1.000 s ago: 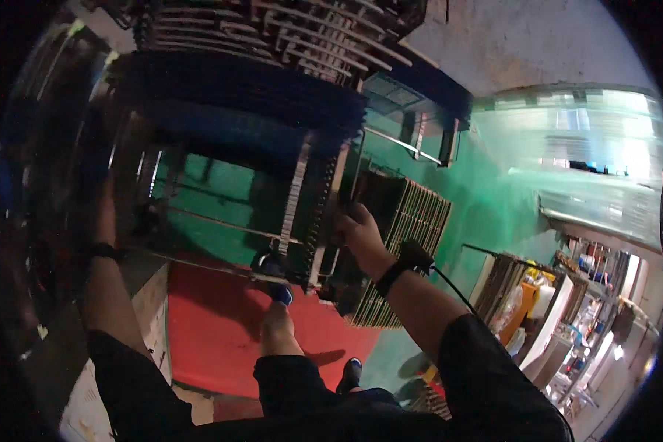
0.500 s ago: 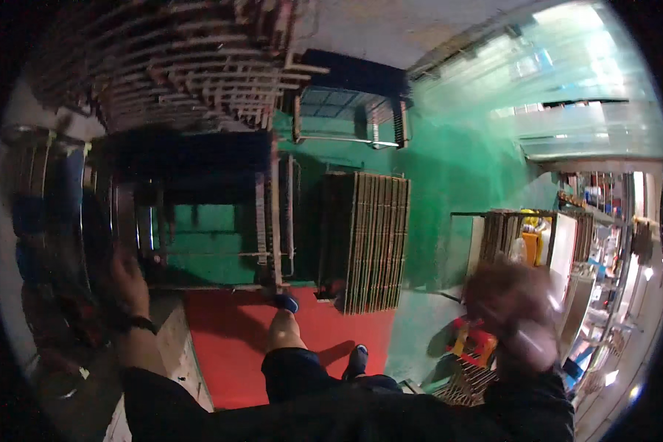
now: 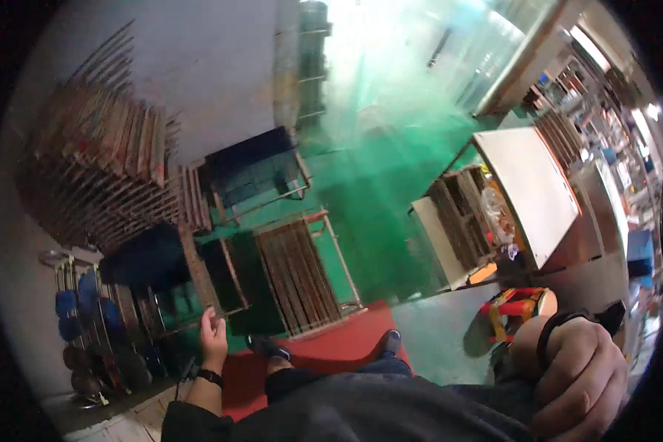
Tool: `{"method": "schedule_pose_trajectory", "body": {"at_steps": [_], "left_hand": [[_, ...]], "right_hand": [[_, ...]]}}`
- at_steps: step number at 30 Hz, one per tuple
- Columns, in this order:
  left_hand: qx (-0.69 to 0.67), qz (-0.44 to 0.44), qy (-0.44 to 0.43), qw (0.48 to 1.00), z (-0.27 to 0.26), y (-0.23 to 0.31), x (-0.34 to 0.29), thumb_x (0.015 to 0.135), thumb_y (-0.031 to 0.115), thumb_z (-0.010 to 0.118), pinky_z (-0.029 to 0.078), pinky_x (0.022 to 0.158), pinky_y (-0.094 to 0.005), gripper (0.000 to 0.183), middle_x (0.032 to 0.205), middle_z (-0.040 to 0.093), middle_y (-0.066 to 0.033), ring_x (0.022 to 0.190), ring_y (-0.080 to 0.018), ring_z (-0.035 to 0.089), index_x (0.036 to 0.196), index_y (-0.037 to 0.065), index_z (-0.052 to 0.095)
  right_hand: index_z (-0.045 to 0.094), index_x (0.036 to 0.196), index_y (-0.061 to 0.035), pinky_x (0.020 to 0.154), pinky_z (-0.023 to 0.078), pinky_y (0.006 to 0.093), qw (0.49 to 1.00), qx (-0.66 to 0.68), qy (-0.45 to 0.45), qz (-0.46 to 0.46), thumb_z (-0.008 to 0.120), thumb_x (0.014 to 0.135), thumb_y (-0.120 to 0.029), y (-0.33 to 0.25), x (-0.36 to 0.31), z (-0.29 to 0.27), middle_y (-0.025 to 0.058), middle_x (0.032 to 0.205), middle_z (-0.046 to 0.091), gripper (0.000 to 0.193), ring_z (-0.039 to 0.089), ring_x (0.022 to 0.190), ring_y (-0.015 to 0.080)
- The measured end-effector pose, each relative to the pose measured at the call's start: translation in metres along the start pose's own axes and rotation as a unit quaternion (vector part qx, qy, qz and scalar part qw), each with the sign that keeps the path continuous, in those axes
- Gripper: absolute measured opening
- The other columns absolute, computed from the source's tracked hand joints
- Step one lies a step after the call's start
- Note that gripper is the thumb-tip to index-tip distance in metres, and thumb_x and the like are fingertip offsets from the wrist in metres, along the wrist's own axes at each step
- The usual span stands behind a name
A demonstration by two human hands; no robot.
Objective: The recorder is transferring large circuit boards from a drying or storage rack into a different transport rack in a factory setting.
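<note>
My left hand (image 3: 214, 343) is raised at the lower left, a dark band round its wrist. Its fingers point up, loosely bent, with nothing visible in them. Just beyond the fingertips ends a brown upright post (image 3: 199, 269) of a rack; I cannot tell whether they touch. Close to the camera at the lower right, my right hand (image 3: 580, 376) is closed, its fingers curled and the inside hidden. A black band (image 3: 556, 328) lies round its wrist. Behind that hand stands a round red and yellow object (image 3: 519, 308), its kind unclear.
A stack of brown slatted frames (image 3: 298, 276) stands ahead beside a red mat (image 3: 309, 353). More slatted frames (image 3: 114, 140) pile up at the left, near a dark blue-topped rack (image 3: 254, 166). A white-topped cart (image 3: 527, 188) stands to the right on the green floor (image 3: 368, 199).
The view has swung right and tilted, so the racks now sit further left. My left hand has come nearer the rack post. My right hand has come down, close to the camera.
</note>
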State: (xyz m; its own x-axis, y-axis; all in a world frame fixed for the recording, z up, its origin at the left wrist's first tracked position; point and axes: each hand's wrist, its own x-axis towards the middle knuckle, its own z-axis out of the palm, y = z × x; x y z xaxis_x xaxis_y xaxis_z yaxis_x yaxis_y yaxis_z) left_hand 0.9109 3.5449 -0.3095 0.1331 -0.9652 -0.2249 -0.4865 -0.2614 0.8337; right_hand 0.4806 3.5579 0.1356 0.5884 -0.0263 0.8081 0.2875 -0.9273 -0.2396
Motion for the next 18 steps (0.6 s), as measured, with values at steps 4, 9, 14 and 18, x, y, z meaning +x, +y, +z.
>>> {"method": "schedule_pose_trajectory", "body": {"at_steps": [4, 9, 14, 18], "left_hand": [[0.001, 0.085, -0.007, 0.996, 0.102, 0.060, -0.069, 0.093, 0.010, 0.058, 0.040, 0.099, -0.0358, 0.044, 0.122, 0.054, -0.0135, 0.111, -0.0245, 0.052, 0.134, -0.001, 0.046], [0.121, 0.067, -0.151, 0.979, 0.173, 0.097, -0.092, 0.094, 0.017, 0.059, 0.044, 0.096, -0.0379, 0.045, 0.119, 0.056, -0.0143, 0.111, -0.0255, 0.054, 0.133, 0.001, 0.047], [0.118, 0.039, -0.302, 0.945, 0.257, 0.187, -0.079, 0.100, 0.027, 0.055, 0.045, 0.094, -0.0396, 0.048, 0.129, 0.055, -0.0159, 0.114, -0.0278, 0.054, 0.140, 0.004, 0.043], [0.151, 0.001, -0.342, 0.928, 0.299, 0.209, -0.073, 0.100, 0.028, 0.055, 0.044, 0.095, -0.0405, 0.049, 0.129, 0.055, -0.0149, 0.113, -0.0288, 0.054, 0.141, 0.005, 0.041]], "right_hand": [[0.060, 0.078, -0.0102, 0.052, 0.044, 0.0227, 0.998, -0.062, 0.028, 0.015, 0.042, 0.091, -0.007, -0.146, -0.065, -0.107, 0.0032, 0.071, 0.062, 0.023, 0.057, 0.056, 0.0120], [0.059, 0.085, -0.0139, 0.052, 0.044, 0.0240, 0.969, -0.211, 0.031, 0.128, 0.042, 0.094, -0.010, -0.312, -0.101, -0.191, 0.0029, 0.074, 0.063, 0.020, 0.057, 0.058, 0.0122], [0.060, 0.109, -0.0149, 0.057, 0.044, 0.0284, 0.884, -0.369, 0.197, 0.210, 0.048, 0.100, -0.024, -0.362, -0.178, -0.198, 0.0023, 0.082, 0.062, 0.018, 0.057, 0.067, 0.0138], [0.062, 0.108, 0.0002, 0.063, 0.047, 0.0295, 0.782, -0.236, 0.454, 0.354, 0.059, 0.093, -0.020, -0.336, -0.250, -0.244, 0.0079, 0.079, 0.061, 0.025, 0.060, 0.073, 0.0175]]}}
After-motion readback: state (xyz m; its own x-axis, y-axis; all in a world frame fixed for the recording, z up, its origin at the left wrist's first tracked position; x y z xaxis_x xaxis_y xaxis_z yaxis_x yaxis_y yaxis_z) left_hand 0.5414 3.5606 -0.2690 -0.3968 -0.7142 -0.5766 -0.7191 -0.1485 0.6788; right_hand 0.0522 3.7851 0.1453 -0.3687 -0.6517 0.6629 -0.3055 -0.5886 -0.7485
